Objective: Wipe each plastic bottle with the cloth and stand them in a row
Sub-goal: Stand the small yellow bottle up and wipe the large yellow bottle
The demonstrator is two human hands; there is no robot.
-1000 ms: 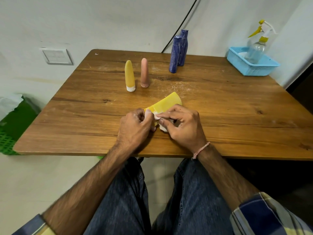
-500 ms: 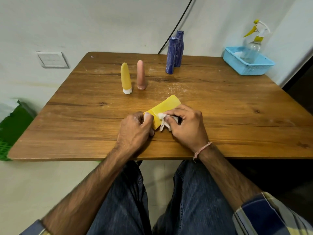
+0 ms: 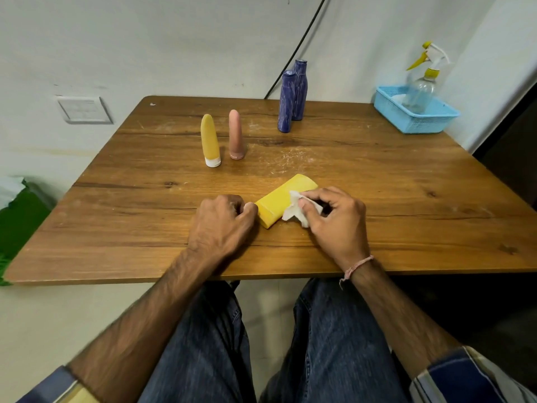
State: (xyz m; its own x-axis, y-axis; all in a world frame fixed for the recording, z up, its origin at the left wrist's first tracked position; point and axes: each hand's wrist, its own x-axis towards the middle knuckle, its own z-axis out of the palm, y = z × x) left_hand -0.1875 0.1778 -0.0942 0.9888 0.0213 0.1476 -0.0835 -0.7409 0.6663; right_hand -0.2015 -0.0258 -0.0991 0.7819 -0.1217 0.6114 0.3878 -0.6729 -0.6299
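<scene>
A flat yellow bottle (image 3: 279, 199) lies on its side on the wooden table (image 3: 406, 199) near the front edge. My left hand (image 3: 223, 225) grips its near end, which is hidden under my fingers. My right hand (image 3: 334, 219) pinches a crumpled white cloth (image 3: 296, 209) against the bottle's right side. Farther back, a slim yellow bottle (image 3: 209, 141) with a white cap and a pink bottle (image 3: 235, 135) stand upright side by side. Two dark blue bottles (image 3: 290, 97) stand close together at the back centre.
A blue plastic basket (image 3: 418, 123) at the back right corner holds a clear spray bottle (image 3: 421, 82) with a yellow trigger. A black cable runs down the wall behind the blue bottles. A green crate (image 3: 17, 222) sits on the floor at the left.
My right hand has slid the cloth rightward and farther along the yellow bottle, uncovering its near part. My left hand stays on the bottle's near end.
</scene>
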